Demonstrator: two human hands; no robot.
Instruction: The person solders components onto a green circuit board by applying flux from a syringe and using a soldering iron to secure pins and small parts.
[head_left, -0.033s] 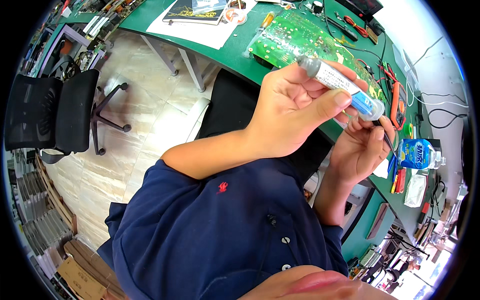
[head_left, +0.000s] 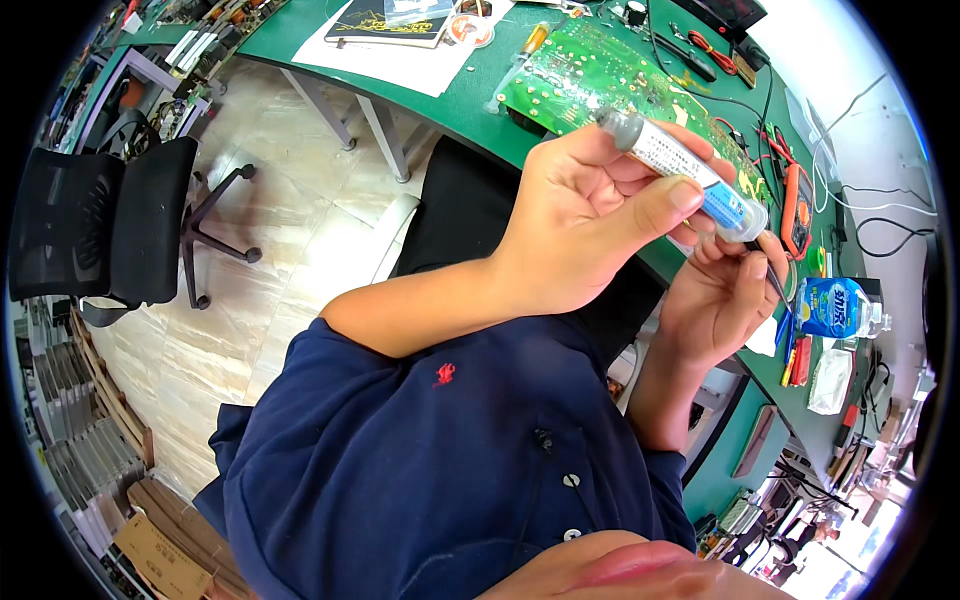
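Note:
My left hand (head_left: 590, 215) is closed round a syringe-like tube (head_left: 680, 165) with a grey end and a white and blue label. Its clear, wider end tilts down to the right, close to the fingers of my right hand (head_left: 715, 300). Those fingers pinch a thin, dark, pointed tool (head_left: 777, 278), whose kind I cannot make out. One end of it meets or passes behind the tube's clear end. Beyond both hands, a large green circuit board (head_left: 590, 80) lies on the green workbench (head_left: 300, 35), partly hidden by the tube and my left hand.
A screwdriver with an amber handle (head_left: 537, 40) lies at the board's left edge. Past it are a black notebook (head_left: 385, 25) and white paper (head_left: 430, 75). On the right are an orange multimeter (head_left: 797, 205), a blue-labelled bottle (head_left: 832, 308) and cables. A black office chair (head_left: 150, 220) stands at left.

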